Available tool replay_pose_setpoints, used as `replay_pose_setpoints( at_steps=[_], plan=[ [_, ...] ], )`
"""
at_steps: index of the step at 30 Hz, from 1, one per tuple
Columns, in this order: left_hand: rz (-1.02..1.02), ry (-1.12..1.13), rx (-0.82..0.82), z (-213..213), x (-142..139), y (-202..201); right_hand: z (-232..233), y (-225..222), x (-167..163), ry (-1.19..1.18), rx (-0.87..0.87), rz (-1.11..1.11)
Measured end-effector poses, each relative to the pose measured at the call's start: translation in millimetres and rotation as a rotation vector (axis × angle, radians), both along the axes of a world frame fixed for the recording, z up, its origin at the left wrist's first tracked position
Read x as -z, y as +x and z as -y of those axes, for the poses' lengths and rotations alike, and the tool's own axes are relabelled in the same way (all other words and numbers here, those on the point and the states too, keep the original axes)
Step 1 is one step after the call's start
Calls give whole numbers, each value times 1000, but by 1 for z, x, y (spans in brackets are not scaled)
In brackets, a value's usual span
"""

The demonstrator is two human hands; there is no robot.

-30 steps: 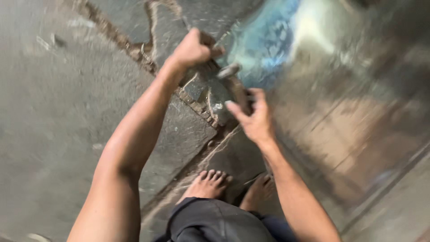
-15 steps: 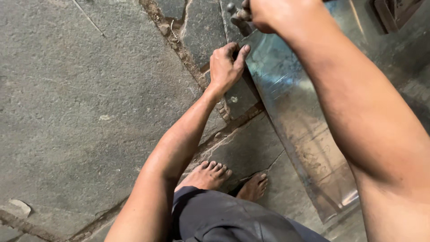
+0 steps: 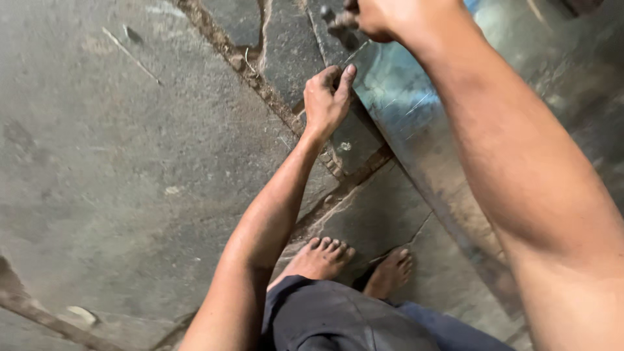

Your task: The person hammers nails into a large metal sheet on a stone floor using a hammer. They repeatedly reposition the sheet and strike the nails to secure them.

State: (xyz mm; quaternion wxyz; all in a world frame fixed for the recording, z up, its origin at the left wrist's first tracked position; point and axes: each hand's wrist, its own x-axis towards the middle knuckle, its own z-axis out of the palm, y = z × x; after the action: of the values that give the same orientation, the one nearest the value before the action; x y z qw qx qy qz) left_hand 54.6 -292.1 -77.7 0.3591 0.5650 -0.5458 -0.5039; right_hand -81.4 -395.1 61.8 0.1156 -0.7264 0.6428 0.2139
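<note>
A shiny metal sheet [image 3: 422,123] lies on the stone floor and runs from the top middle to the lower right. My left hand [image 3: 327,97] rests at its near edge, fingers curled onto the rim. My right hand [image 3: 380,16] is raised at the top of the view, closed around a small dark tool [image 3: 335,21] whose end sticks out to the left. The right forearm crosses over the sheet and hides much of it.
Grey stone slabs [image 3: 130,162] with dirt-filled cracks [image 3: 253,71] cover the floor. My two bare feet [image 3: 318,259] stand beside the sheet's near edge. Dark trousers [image 3: 338,318] fill the bottom middle.
My right hand rose from the sheet's edge to the top of the view with the tool. My left hand shifted down along the sheet's edge. The view moved closer.
</note>
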Motion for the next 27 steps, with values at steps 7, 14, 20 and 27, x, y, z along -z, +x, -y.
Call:
replay_pose_setpoints(
  at_steps=[7, 14, 20, 27],
  plan=[
    [-97, 278, 369, 56, 9, 10, -160, -24, 14, -223, 636, 570],
    [153, -228, 1005, 142, 8, -10, -271, 58, 69, -360, 578, 806],
    [131, -5, 1011, 139, 6, -2, -243, 54, 97, -226, 545, 475],
    [87, -43, 987, 135, 1, -3, -252, 56, 106, -429, 612, 622]
  ],
)
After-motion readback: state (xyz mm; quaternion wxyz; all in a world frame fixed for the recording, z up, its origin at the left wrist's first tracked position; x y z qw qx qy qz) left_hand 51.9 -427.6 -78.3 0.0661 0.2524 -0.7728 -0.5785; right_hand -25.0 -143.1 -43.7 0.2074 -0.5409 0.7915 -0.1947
